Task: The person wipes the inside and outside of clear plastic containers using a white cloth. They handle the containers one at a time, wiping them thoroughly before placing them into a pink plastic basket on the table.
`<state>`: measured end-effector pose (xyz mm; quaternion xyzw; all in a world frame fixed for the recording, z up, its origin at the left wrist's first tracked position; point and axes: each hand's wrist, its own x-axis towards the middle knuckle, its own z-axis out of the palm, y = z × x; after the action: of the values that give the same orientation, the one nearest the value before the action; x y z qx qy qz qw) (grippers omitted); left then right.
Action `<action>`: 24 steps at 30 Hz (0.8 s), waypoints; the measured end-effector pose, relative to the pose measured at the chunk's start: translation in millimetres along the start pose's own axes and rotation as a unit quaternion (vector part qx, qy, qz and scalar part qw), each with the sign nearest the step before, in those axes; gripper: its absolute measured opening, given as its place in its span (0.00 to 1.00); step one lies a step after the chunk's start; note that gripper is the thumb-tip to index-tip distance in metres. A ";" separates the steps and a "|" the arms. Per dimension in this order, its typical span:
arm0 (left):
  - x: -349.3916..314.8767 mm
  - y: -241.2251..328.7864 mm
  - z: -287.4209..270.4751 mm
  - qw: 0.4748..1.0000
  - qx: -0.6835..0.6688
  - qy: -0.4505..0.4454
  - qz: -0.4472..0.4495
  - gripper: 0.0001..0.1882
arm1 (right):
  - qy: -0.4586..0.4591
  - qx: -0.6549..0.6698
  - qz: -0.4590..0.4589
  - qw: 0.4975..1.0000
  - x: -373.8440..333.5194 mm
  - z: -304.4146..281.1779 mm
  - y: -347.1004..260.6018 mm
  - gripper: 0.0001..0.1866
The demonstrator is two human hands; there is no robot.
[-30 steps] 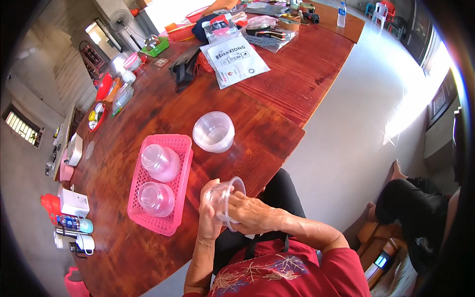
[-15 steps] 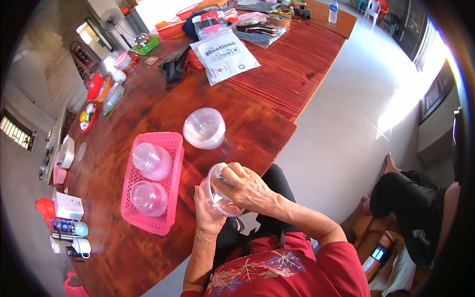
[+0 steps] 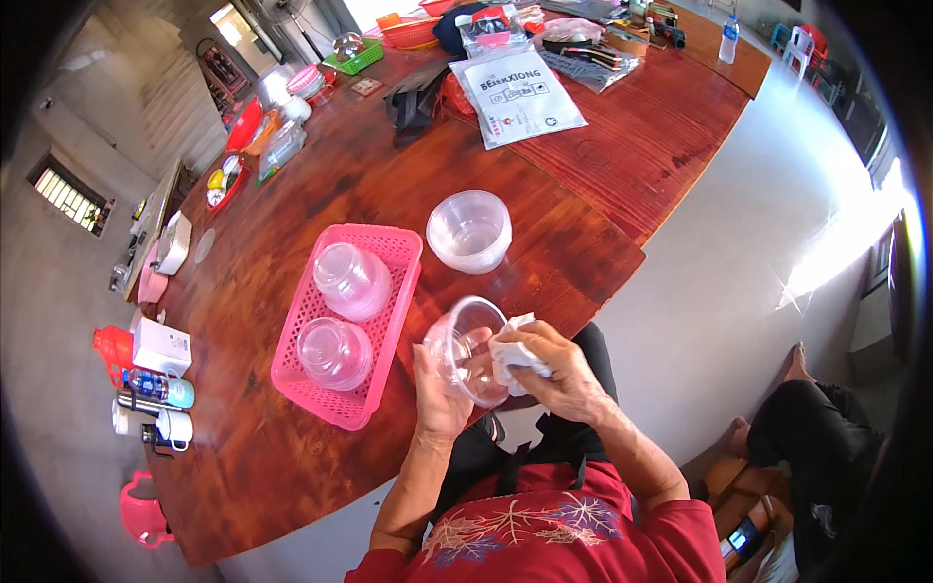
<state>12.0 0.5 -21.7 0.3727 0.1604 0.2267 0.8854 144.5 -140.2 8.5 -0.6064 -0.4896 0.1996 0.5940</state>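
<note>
Head view: left hand grips a clear plastic bowl from below, fingers curled round its wall, bowl tilted with the mouth toward the person. Right hand is closed on a crumpled white cloth, pressing it against the bowl's rim at the bowl's 3 o'clock. Both sit over the near table edge (above the lap). At 10 o'clock from the hands, a pink basket on the wooden table holds two clear bowls, upside down. At 12 o'clock, a stack of clear bowls stands just beside the basket.
</note>
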 end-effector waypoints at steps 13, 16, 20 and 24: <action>2.1 -2.1 22.3 0.943 -0.331 -0.009 -0.020 0.39 | 0.216 -0.190 -0.176 0.942 -12.6 35.9 11.3 0.23; -3.1 11.0 25.1 0.957 -0.286 -0.042 -0.011 0.34 | 0.248 -0.105 -0.014 0.963 -13.8 22.6 29.5 0.19; -0.8 3.1 26.3 0.974 -0.227 0.020 0.010 0.35 | 0.214 0.172 0.139 0.951 -16.6 22.1 13.9 0.14; 0.9 -13.3 20.5 0.971 -0.237 0.028 0.029 0.36 | 0.153 0.158 0.126 0.967 -21.1 44.5 8.0 0.17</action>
<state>25.8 -19.3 -17.8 0.1498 0.1159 0.2944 0.9367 101.3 -132.9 -15.5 -0.5848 -0.2750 0.2524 0.7202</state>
